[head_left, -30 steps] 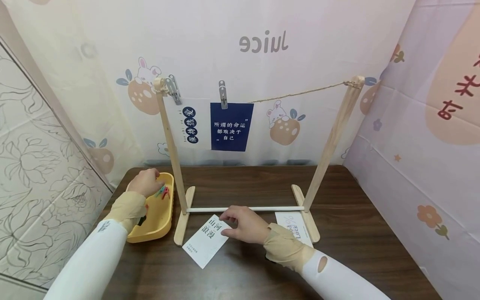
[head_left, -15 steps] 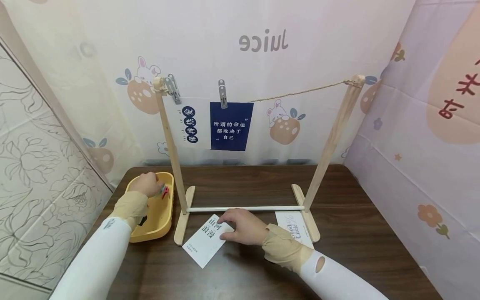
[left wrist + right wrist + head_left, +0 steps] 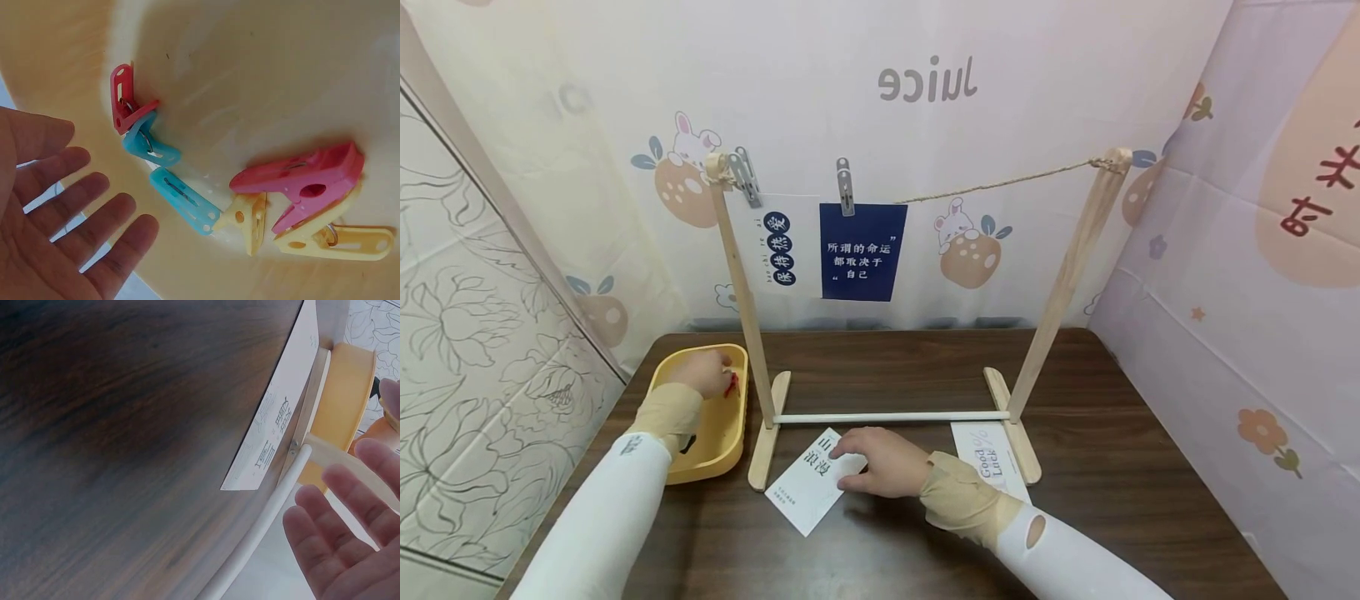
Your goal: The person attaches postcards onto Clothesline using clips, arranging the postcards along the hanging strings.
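Note:
My left hand (image 3: pixel 700 372) reaches into the yellow plastic basket (image 3: pixel 718 425) at the table's left. In the left wrist view its fingers are extended with nothing between them, close to a red clothespin (image 3: pixel 129 103) and a blue clothespin (image 3: pixel 184 199). A pink clothespin (image 3: pixel 306 178) and yellow clothespins (image 3: pixel 359 242) lie farther along the basket floor. My right hand (image 3: pixel 883 461) hovers with loosely bent fingers at the right edge of a white card (image 3: pixel 805 500) with dark lettering. In the right wrist view, that card lies flat on the table and the hand holds nothing.
A wooden frame (image 3: pixel 1060 292) with a white crossbar (image 3: pixel 925 416) carries a string (image 3: pixel 992 185). Metal clips (image 3: pixel 845 187) hold a blue card (image 3: pixel 862 279) and a white card (image 3: pixel 801 250) on it. A "Good Luck" card (image 3: pixel 985 442) lies by the frame's right foot.
My left hand has moved slightly right and deeper into the basket, toward the clothespins. The right hand has shifted only a little over the white card, which has stayed in place.

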{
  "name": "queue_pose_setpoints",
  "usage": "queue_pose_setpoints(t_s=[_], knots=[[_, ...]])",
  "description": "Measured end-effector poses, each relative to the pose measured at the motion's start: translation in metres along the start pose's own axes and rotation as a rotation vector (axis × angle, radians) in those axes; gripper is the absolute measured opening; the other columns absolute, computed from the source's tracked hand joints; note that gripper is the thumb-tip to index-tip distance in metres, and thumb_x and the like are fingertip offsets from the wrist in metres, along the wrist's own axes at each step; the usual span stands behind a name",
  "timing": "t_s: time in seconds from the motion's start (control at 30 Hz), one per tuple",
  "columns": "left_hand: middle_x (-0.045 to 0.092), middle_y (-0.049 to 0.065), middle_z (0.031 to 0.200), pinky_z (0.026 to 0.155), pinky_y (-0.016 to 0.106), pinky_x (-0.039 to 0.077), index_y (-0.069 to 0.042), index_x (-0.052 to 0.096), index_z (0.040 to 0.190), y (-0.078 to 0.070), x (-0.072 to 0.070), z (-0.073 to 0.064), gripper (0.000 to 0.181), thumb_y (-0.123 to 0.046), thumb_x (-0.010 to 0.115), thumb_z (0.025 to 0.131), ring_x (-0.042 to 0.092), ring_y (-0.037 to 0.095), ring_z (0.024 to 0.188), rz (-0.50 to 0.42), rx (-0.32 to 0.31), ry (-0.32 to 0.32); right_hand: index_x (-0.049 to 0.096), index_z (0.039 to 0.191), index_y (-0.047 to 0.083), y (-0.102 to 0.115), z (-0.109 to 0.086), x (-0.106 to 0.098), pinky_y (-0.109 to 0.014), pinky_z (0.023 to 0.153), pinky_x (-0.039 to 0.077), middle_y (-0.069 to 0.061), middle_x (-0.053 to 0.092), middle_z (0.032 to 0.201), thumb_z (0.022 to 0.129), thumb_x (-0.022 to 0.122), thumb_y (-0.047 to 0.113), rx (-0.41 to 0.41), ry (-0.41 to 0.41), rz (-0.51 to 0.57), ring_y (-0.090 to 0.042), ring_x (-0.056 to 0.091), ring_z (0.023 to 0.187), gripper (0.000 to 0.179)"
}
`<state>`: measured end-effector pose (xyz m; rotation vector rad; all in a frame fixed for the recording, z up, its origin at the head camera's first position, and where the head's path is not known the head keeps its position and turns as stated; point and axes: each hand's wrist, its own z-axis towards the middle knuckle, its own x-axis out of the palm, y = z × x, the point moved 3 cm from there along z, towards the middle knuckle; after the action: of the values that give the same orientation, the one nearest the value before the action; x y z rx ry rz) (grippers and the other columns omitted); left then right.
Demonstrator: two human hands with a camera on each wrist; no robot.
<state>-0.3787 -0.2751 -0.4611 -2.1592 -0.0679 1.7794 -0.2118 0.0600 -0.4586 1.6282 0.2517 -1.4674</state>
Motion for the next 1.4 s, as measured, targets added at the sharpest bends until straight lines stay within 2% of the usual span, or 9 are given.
queue_pose_setpoints(t_s=[0.13,0.23,0.33,0.37,0.5,0.73,1.0,1.27,1.4], knots=[[0.075,0.023,0.121,0.097,0.056,0.058,0.008,0.067,0.136,-0.003,0.003,0.000,0.043,-0.015,0.061,0.100,0.069,0.034,0.103,0.019,-0.008,0.032,0.078,0.124,0.007,0.000,0.001,0.003,-0.029,0.101,0.057,-0.006,0.077,0.124,0.094,0.084,0.021,-0.007,0.009,-0.015,-0.018,0.072,0.115,0.034],[0.073,0.022,0.113,0.085,0.049,0.057,0.002,0.072,0.119,-0.004,0.005,-0.001,0.028,-0.013,0.061,0.097,0.065,0.033,0.096,0.035,-0.023,0.049,0.078,0.124,0.008,0.001,0.000,0.004,-0.029,0.103,0.056,-0.006,0.076,0.125,0.094,0.084,0.022,-0.004,0.011,-0.024,-0.018,0.071,0.117,0.034],[0.068,0.016,0.094,0.072,0.041,0.048,-0.005,0.069,0.097,-0.004,0.006,-0.002,0.011,-0.012,0.061,0.097,0.059,0.030,0.084,0.035,-0.037,0.059,0.078,0.125,0.008,0.002,0.000,0.005,-0.029,0.104,0.056,-0.005,0.076,0.125,0.094,0.084,0.022,0.003,0.016,-0.026,-0.018,0.071,0.118,0.034],[0.064,0.013,0.088,0.069,0.040,0.045,-0.007,0.066,0.091,-0.003,0.007,-0.003,0.009,-0.012,0.061,0.097,0.057,0.029,0.081,0.033,-0.042,0.057,0.078,0.124,0.008,0.003,0.000,0.005,-0.030,0.104,0.056,-0.005,0.076,0.125,0.094,0.084,0.021,0.001,0.016,-0.026,-0.019,0.071,0.118,0.034],[0.062,0.010,0.081,0.067,0.037,0.044,-0.012,0.062,0.080,-0.004,0.009,-0.007,0.018,-0.012,0.060,0.098,0.057,0.027,0.077,0.044,-0.056,0.061,0.079,0.123,0.008,0.004,0.002,0.008,-0.029,0.103,0.056,-0.003,0.076,0.124,0.094,0.084,0.021,-0.002,0.023,-0.027,-0.017,0.071,0.116,0.032],[0.064,0.014,0.084,0.067,0.039,0.048,-0.009,0.064,0.080,0.001,0.013,-0.008,0.019,-0.012,0.059,0.098,0.058,0.028,0.076,0.065,-0.085,0.064,0.080,0.123,0.009,0.006,0.004,0.014,-0.027,0.101,0.055,-0.005,0.076,0.129,0.094,0.085,0.023,-0.029,0.050,-0.064,-0.018,0.069,0.117,0.033],[0.053,0.004,0.067,0.056,0.032,0.042,-0.011,0.061,0.072,0.009,0.014,-0.006,0.030,-0.015,0.061,0.102,0.053,0.021,0.062,0.000,-0.095,0.032,0.079,0.127,0.010,0.008,0.007,0.021,-0.028,0.108,0.054,-0.008,0.074,0.136,0.094,0.085,0.025,-0.055,0.117,-0.159,-0.021,0.069,0.124,0.036],[0.054,0.003,0.065,0.055,0.031,0.043,-0.013,0.057,0.067,0.009,0.011,-0.010,0.030,-0.012,0.069,0.094,0.053,0.019,0.060,-0.025,-0.124,0.032,0.079,0.128,0.015,0.007,0.007,0.029,-0.026,0.107,0.053,-0.002,0.073,0.136,0.093,0.085,0.032,-0.053,0.186,-0.226,-0.020,0.067,0.123,0.039],[0.050,-0.001,0.061,0.053,0.030,0.040,-0.015,0.052,0.063,0.008,0.010,-0.012,0.035,-0.010,0.069,0.093,0.050,0.017,0.057,-0.043,-0.121,0.033,0.078,0.130,0.018,0.004,0.004,0.031,-0.028,0.109,0.053,-0.003,0.071,0.143,0.092,0.085,0.034,-0.012,0.225,-0.248,-0.022,0.065,0.130,0.041]])
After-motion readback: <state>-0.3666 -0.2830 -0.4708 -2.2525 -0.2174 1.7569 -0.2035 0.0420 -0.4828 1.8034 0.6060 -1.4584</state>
